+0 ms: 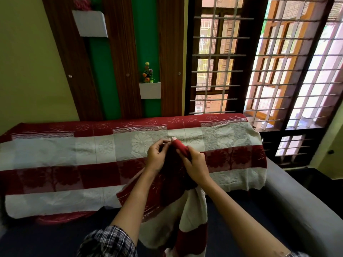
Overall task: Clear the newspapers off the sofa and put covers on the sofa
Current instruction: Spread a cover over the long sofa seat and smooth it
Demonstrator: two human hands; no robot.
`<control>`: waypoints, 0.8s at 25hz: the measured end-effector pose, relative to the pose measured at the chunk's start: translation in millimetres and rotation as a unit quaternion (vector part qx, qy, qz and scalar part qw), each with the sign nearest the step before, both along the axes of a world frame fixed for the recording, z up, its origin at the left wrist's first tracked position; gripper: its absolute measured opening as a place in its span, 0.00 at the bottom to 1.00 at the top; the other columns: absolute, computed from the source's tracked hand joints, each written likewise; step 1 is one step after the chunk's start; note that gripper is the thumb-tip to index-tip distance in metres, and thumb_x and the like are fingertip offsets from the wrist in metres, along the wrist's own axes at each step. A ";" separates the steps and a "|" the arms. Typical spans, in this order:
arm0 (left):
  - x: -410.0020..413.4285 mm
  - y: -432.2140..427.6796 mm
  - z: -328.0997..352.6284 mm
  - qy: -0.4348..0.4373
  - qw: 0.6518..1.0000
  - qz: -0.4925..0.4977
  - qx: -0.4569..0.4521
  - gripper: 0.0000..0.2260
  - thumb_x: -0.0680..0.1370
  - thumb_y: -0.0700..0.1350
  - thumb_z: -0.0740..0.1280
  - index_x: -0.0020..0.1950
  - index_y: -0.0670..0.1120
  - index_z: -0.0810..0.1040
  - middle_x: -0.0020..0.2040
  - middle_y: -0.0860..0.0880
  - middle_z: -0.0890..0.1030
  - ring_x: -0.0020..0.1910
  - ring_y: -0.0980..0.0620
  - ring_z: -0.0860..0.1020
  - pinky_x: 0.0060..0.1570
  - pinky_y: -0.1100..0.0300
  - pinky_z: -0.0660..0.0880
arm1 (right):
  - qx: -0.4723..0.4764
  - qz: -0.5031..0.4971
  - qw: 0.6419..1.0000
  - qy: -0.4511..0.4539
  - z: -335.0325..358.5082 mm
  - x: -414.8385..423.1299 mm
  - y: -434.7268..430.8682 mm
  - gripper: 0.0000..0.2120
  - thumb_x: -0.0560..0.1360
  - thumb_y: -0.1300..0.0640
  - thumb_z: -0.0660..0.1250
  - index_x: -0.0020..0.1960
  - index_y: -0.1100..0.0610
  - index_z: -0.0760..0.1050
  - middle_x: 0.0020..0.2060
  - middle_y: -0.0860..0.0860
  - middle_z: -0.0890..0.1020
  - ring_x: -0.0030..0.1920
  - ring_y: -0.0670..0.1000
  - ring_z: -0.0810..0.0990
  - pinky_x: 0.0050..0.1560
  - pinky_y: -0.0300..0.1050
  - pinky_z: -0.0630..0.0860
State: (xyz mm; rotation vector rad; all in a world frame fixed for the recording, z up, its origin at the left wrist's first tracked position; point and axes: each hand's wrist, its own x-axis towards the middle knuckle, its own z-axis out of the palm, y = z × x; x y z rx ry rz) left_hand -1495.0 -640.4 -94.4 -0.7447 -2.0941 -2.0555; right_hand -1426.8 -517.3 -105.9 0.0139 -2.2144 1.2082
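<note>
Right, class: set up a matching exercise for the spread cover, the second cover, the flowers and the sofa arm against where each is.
Things: 1 spread cover; 2 second cover; 3 flowers; 4 sofa arm.
Places: a on a white shelf; b held by left hand and right hand; c draped over the sofa; d far right, uncovered.
Pairs: 1-c, 2-b, 3-a, 4-d.

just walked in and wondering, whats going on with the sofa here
A person faces the grey sofa. One red and cream flower-patterned fabric cover is already draped over its backrest. The left hand and right hand both grip a bunched part of a second red and cream fabric cover, and the rest hangs below them. It is not yet spread out. No newspapers show in this view.
</note>
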 end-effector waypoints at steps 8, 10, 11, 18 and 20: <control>4.9 -6.4 -29.4 0.028 0.998 0.038 -0.047 0.06 0.71 0.36 0.72 0.38 0.47 0.79 0.38 0.47 0.81 0.40 0.52 0.79 0.45 0.57 0.76 | -0.159 -0.090 0.983 0.002 10.7 1.0 17.4 0.17 0.78 0.48 0.61 0.35 0.57 0.71 0.26 0.48 0.71 0.25 0.43 0.69 0.23 0.35 0.65; 5.5 -2.5 -29.1 0.030 0.997 0.052 -0.056 0.06 0.74 0.37 0.69 0.40 0.47 0.79 0.41 0.45 0.81 0.43 0.49 0.79 0.46 0.54 0.76 | -0.167 -0.084 0.982 -0.009 11.1 0.3 19.3 0.17 0.77 0.47 0.61 0.36 0.57 0.71 0.28 0.49 0.73 0.27 0.45 0.71 0.25 0.37 0.68; 6.5 -0.8 -28.0 0.030 0.996 0.053 -0.059 0.05 0.75 0.38 0.67 0.42 0.47 0.78 0.42 0.45 0.80 0.44 0.49 0.79 0.46 0.54 0.76 | -0.173 -0.082 0.981 -0.013 11.6 0.5 20.3 0.16 0.77 0.46 0.61 0.37 0.57 0.71 0.28 0.49 0.73 0.27 0.46 0.71 0.25 0.36 0.68; 15.8 0.1 -20.2 0.204 0.962 0.168 -0.067 0.05 0.78 0.41 0.64 0.46 0.39 0.77 0.33 0.55 0.73 0.29 0.62 0.71 0.29 0.73 0.65 | -0.144 -0.079 0.985 -0.046 9.4 -1.8 30.1 0.15 0.77 0.46 0.61 0.45 0.58 0.72 0.36 0.52 0.76 0.37 0.51 0.76 0.36 0.45 0.73; 19.6 0.1 -17.1 0.250 0.953 0.158 -0.061 0.10 0.79 0.47 0.60 0.49 0.41 0.75 0.35 0.55 0.73 0.32 0.64 0.73 0.32 0.73 0.67 | -0.045 -0.080 0.992 -0.080 13.6 1.2 35.1 0.16 0.76 0.47 0.63 0.58 0.55 0.69 0.50 0.52 0.76 0.51 0.53 0.77 0.50 0.49 0.76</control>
